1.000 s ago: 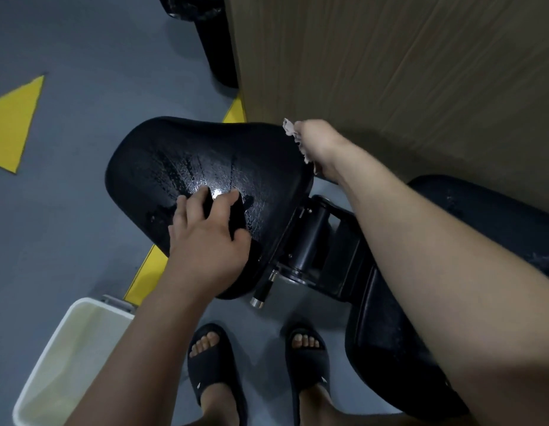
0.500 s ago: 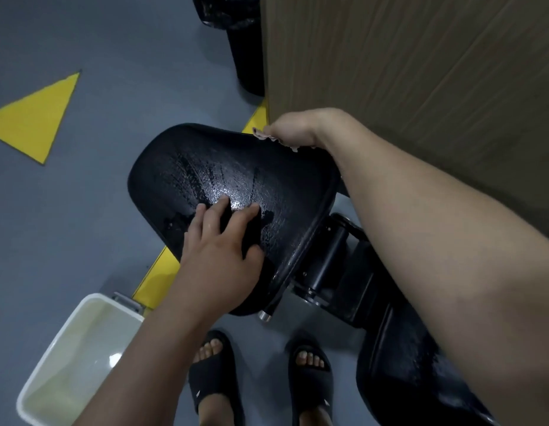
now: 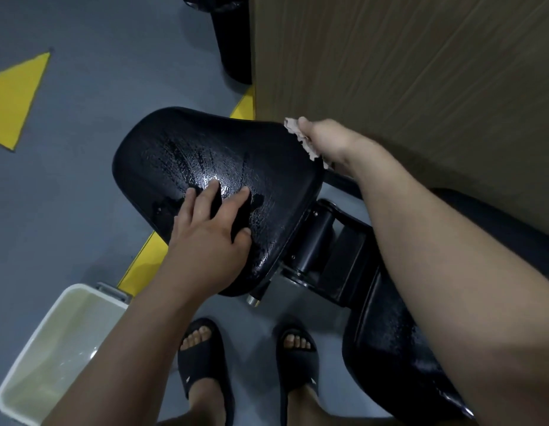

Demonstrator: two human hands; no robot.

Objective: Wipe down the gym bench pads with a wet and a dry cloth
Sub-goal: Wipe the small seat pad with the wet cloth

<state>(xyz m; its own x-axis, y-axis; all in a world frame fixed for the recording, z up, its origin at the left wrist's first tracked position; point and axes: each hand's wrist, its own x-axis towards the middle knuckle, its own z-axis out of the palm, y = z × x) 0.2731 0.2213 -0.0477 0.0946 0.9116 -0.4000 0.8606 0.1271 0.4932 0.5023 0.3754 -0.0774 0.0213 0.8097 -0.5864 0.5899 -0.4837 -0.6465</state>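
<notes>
Left hand (image 3: pixel 205 241), fingers spread, presses dark cloth (image 3: pixel 243 214) on near half of seat pad (image 3: pixel 181 149), wet stretch lying ahead-left; right hand (image 3: pixel 327 139) pinches pale cloth (image 3: pixel 294 130) at pad's far right edge

Floor (image 3: pixel 98 96) finished in matte blue-grey, seen under dim, even light. Yellow triangle (image 3: pixel 14 99) painted on it at left, one point turned toward upper right. Yellow stripe (image 3: pixel 144 262) laid diagonally lower down; second yellow patch (image 3: pixel 245 106) seen at foot of panel. Brown wood-grain panel (image 3: pixel 405 72), grain run diagonally, spread across upper right; soft shadow cast along its lower part. Black cylindrical post (image 3: pixel 233 44) stood against panel's left edge at top. White plastic tub (image 3: pixel 51 348) set on floor in lower left corner.
</notes>
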